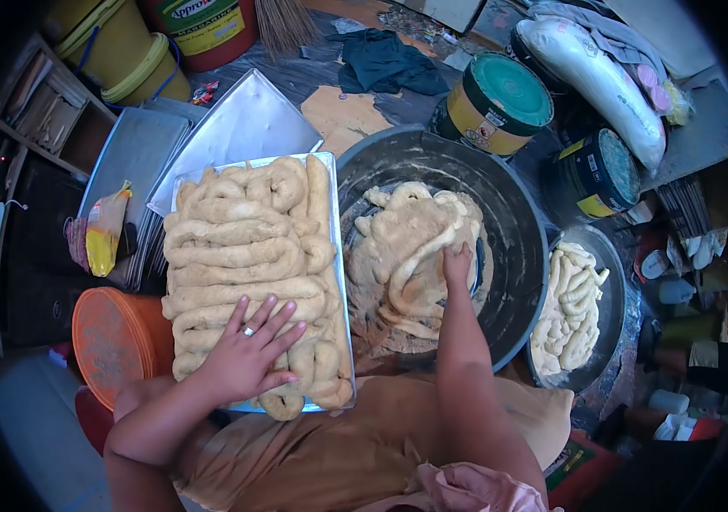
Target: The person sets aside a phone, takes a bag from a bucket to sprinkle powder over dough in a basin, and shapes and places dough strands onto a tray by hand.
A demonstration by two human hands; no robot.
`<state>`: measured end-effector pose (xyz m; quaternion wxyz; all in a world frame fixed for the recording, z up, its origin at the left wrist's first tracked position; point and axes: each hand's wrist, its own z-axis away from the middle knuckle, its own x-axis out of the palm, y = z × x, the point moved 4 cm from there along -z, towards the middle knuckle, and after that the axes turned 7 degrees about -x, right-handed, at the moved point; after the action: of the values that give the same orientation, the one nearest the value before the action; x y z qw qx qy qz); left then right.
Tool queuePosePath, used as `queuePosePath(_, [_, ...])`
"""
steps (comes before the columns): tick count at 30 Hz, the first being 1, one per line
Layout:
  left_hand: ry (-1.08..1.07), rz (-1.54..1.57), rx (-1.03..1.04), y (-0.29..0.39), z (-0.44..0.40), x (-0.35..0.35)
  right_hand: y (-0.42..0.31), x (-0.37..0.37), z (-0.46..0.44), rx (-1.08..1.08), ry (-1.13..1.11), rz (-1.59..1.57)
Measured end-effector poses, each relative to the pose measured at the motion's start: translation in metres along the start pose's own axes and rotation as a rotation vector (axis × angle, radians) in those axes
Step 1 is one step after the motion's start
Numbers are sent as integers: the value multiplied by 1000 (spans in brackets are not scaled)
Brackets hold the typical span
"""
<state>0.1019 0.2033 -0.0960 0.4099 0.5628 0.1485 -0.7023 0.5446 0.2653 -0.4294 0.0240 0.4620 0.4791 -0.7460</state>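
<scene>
My left hand (251, 352), a ring on one finger, lies with spread fingers on thick ropes of dough (232, 256). These coated ropes fill a metal tray (342, 324), folded back and forth in rows, with a few loops at the near end. Inside the large black basin (522, 247), my right hand (458, 263) closes on a dough rope (419, 256), its fingertips partly hidden. Around that rope sits more dough, dusted with brown crumbs or flour. Loose brown powder covers part of the basin floor.
To the right, a smaller dark basin (611, 307) holds pale dough strips. An orange bucket (116, 341) stands left of the tray. Stacked metal trays (219, 136) lean behind it. Green-lidded buckets (500, 102) and a full white sack (594, 81) sit at the back right.
</scene>
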Motion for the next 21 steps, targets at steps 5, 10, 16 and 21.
queuePosePath(5, [-42, -12, -2, 0, -4, 0, -28, 35, -23, 135, -25, 273])
queuePosePath(10, [-45, -13, 9, -2, -4, 1, -49, 73, -5, -54, -240, 370])
queuePosePath(16, [-9, -29, -10, 1, -4, -1, -107, 74, 57, -490, -166, -178])
queuePosePath(21, [-50, -17, -15, 3, -4, -1, -166, 7, 48, -220, -398, -766])
